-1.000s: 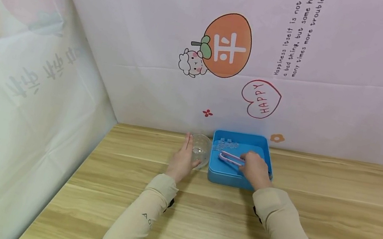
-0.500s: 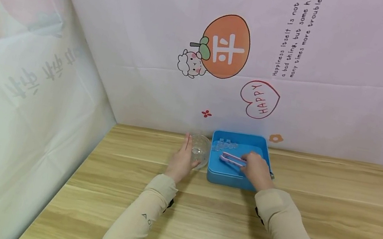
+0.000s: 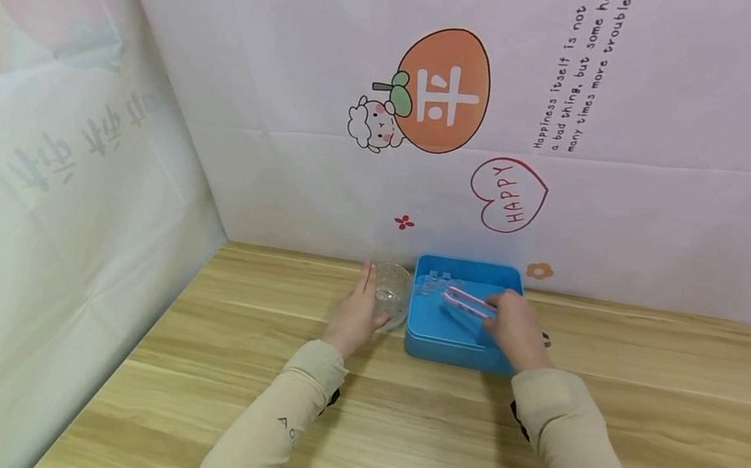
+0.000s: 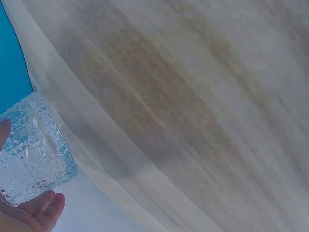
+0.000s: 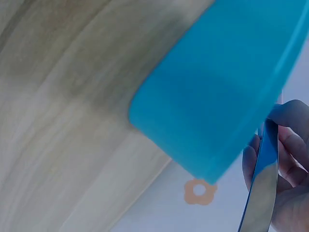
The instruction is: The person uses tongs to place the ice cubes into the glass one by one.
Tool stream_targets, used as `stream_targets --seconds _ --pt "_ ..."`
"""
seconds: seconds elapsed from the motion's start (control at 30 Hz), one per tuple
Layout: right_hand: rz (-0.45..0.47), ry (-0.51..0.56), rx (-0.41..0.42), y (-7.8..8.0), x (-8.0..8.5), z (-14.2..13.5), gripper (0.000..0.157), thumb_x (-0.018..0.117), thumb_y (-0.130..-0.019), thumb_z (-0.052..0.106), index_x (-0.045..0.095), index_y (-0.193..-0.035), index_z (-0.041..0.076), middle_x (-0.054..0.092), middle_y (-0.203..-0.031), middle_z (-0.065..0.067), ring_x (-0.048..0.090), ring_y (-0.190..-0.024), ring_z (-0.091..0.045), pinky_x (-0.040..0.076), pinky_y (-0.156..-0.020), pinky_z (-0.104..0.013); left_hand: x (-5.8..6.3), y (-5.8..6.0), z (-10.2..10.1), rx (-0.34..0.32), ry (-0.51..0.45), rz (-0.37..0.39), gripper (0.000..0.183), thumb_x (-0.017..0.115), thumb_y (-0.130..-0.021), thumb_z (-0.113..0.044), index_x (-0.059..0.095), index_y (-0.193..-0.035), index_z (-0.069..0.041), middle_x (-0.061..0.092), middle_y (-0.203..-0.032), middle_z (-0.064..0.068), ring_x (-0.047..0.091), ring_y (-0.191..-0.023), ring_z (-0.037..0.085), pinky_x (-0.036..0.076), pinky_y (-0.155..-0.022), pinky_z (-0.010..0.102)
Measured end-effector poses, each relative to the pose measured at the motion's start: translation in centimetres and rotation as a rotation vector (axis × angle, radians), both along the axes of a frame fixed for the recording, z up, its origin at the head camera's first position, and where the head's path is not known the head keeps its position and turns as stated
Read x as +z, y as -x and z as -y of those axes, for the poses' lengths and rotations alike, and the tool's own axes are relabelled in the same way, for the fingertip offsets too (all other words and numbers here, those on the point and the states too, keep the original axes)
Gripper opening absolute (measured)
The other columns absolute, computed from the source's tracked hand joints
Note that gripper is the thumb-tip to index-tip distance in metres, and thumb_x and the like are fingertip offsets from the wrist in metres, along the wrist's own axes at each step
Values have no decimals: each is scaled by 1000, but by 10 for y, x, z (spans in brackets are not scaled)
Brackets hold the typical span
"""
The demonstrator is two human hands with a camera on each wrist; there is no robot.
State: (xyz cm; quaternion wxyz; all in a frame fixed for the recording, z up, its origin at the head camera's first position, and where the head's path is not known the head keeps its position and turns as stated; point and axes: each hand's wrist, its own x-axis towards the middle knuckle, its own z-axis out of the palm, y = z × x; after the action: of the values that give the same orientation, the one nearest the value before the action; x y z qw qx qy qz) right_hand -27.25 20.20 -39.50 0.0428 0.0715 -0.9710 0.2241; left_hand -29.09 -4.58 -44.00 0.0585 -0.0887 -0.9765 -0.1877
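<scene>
A clear cut-glass bowl (image 3: 394, 291) stands on the table against the left side of a blue box (image 3: 460, 354). My left hand (image 3: 354, 317) holds the bowl, its fingers along the left side and the thumb at the front. In the left wrist view the patterned glass (image 4: 38, 150) shows between thumb and fingers. My right hand (image 3: 516, 328) grips pink-tipped metal tongs (image 3: 471, 304) above the box. Their metal end (image 5: 263, 188) sticks out behind the hand in the right wrist view. Whether the tips pinch anything is too small to tell. Several small clear pieces (image 3: 433, 282) lie at the box's back left.
The box and bowl stand near the back edge of the wooden table (image 3: 413, 456), close to a printed white cloth backdrop (image 3: 321, 200). Another white cloth (image 3: 119, 249) hangs along the left side. The box walls rise around the clear pieces.
My right hand has moved a little to the right and back with the tongs, and the tong tips are closer together and higher. The left hand and bowl stay in place.
</scene>
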Motion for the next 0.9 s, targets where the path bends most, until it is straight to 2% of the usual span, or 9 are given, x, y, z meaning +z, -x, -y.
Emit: stream_targets --seconds 0.23,0.43,0.6,0.9 --pt "-47 -14 24 0 15 1 34 65 -85 4 63 -117 -8 61 -103 -26 60 -89 -35 54 -73 -43 0 0 1 -5 -18 -5 92 68 -86 -33 11 -152 -3 7 -161 9 46 -52 11 41 -51 19" --pt "-48 -2 33 -4 28 8 34 64 -86 5 62 -118 -6 61 -107 -25 60 -92 -33 54 -75 -42 0 1 1 -8 -4 -7 92 67 -87 -34 11 -152 -3 7 -161 9 49 -56 12 44 -53 20" --pt "-77 -27 55 -6 37 17 34 66 -85 5 63 -118 -4 62 -104 -23 59 -86 -30 52 -71 -39 0 1 1 -2 0 -6 91 67 -87 -34 12 -152 -3 7 -161 9 50 -57 12 44 -54 20" --pt "-49 -15 88 -9 43 38 34 67 -85 8 65 -118 0 61 -101 -17 57 -81 -25 50 -67 -35 0 1 0 5 15 -18 91 69 -86 -35 15 -151 -2 10 -161 11 52 -59 13 47 -56 22"
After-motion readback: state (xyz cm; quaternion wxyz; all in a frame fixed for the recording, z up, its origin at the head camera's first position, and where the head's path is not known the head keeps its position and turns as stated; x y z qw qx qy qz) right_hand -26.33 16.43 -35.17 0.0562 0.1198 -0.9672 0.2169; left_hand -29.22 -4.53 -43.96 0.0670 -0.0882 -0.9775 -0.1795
